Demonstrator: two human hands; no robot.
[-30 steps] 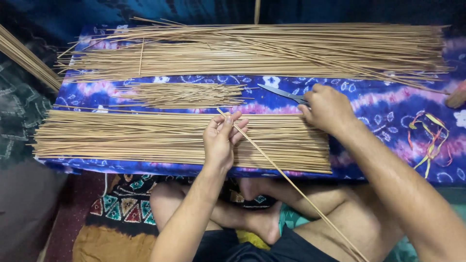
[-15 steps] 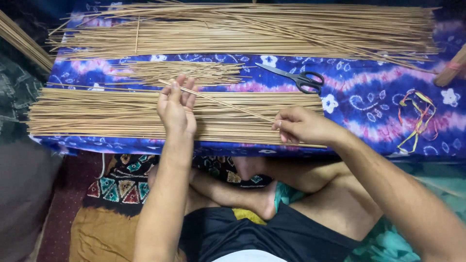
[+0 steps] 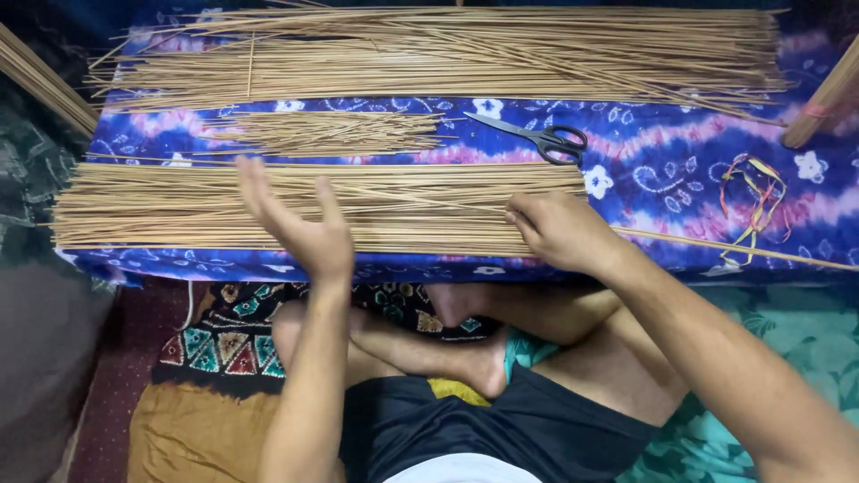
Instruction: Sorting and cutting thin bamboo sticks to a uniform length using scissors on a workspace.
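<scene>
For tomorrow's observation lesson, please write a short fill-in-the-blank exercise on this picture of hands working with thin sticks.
1. The black-handled scissors lie on a patterned ____ cloth.
2. The right hand rests on the ____ pile of sticks.
3. The left hand is held with its fingers ____.
4. The smallest bundle of sticks lies to the ____ of the scissors.

Missing words: blue; nearest; open; left

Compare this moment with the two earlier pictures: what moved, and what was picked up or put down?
The right hand left the scissors lying on the cloth and came down onto the near pile of sticks, pressing a long stick at its right end. The left hand let go of the stick it pinched and now hovers open over the pile. The far pile and the small bundle stayed put.
</scene>
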